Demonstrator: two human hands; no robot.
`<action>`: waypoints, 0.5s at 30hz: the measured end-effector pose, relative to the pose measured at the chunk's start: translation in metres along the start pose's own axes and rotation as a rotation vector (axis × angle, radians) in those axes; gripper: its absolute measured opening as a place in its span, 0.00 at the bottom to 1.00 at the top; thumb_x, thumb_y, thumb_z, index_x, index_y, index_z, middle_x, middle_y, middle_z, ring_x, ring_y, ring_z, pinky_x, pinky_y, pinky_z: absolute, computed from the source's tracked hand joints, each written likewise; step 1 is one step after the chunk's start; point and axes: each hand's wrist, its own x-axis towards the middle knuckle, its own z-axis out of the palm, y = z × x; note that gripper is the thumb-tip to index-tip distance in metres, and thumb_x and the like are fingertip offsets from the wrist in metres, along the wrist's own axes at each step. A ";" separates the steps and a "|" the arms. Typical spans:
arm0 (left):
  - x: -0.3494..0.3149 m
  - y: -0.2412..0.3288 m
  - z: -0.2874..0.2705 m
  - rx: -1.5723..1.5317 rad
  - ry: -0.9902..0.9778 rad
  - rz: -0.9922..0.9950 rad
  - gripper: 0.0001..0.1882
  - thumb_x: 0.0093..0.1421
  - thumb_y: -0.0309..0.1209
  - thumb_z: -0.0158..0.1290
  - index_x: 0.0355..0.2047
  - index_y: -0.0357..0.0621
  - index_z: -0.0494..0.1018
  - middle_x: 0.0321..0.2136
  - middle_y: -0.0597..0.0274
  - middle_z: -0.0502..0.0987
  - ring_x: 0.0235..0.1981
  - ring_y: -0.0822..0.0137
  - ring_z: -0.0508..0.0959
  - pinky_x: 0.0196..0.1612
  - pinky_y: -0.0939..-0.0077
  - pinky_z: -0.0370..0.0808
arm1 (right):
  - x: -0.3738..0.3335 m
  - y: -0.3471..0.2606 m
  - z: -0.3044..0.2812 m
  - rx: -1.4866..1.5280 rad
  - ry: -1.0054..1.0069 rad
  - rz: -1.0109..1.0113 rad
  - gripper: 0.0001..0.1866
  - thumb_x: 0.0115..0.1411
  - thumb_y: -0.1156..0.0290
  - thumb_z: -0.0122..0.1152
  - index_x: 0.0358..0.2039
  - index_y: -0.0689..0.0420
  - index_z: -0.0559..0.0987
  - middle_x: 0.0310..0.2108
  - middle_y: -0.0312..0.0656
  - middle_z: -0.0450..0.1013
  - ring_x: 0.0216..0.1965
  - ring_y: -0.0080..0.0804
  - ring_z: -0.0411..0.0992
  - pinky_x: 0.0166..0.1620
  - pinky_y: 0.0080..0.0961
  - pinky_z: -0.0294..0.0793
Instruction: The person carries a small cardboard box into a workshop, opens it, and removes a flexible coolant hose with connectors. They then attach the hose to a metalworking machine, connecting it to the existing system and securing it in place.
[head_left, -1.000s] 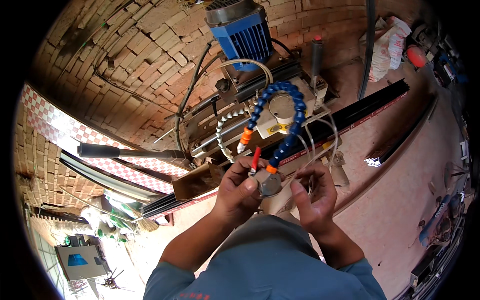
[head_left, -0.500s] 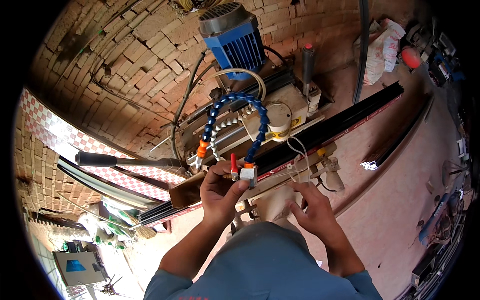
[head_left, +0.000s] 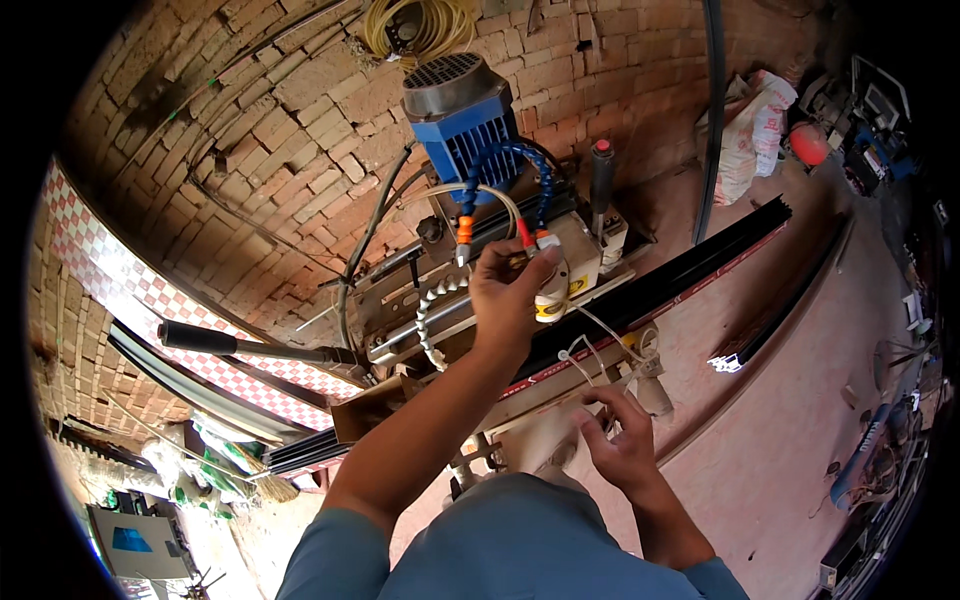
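One blue hose (head_left: 546, 188), axis arching L–R, one nozzle (head_left: 464, 232) pointing near; L hand (head_left: 508, 288) gripping one red-levered valve (head_left: 547, 241); R hand (head_left: 622, 437), fingers half-curled, hold unclear.

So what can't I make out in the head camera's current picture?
All in the head view:
Fitting: its lower part is hidden by the left hand.
Right hand: whether its curled fingers hold the thin tube is too small to tell.
Motor: partly covered by the blue hose.
Hose coil: cut off by the top edge.
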 end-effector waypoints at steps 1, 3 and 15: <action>0.008 -0.014 0.004 0.009 0.028 0.007 0.16 0.56 0.26 0.67 0.40 0.41 0.71 0.32 0.63 0.78 0.35 0.73 0.80 0.40 0.78 0.78 | 0.000 0.001 -0.002 -0.003 0.016 -0.009 0.13 0.57 0.76 0.66 0.43 0.61 0.79 0.37 0.43 0.76 0.26 0.25 0.71 0.31 0.22 0.72; 0.011 -0.028 0.019 0.081 0.088 -0.003 0.16 0.57 0.28 0.67 0.39 0.41 0.72 0.31 0.63 0.79 0.33 0.75 0.79 0.37 0.81 0.75 | -0.003 0.006 -0.007 -0.009 0.052 -0.023 0.13 0.58 0.76 0.67 0.44 0.61 0.79 0.37 0.44 0.77 0.25 0.28 0.73 0.30 0.23 0.74; 0.035 -0.066 0.061 0.445 0.264 -0.037 0.21 0.55 0.37 0.68 0.40 0.36 0.72 0.29 0.62 0.73 0.30 0.72 0.72 0.36 0.75 0.70 | -0.012 0.019 -0.021 0.050 0.120 0.022 0.11 0.59 0.76 0.64 0.43 0.61 0.80 0.36 0.43 0.76 0.25 0.26 0.72 0.30 0.21 0.73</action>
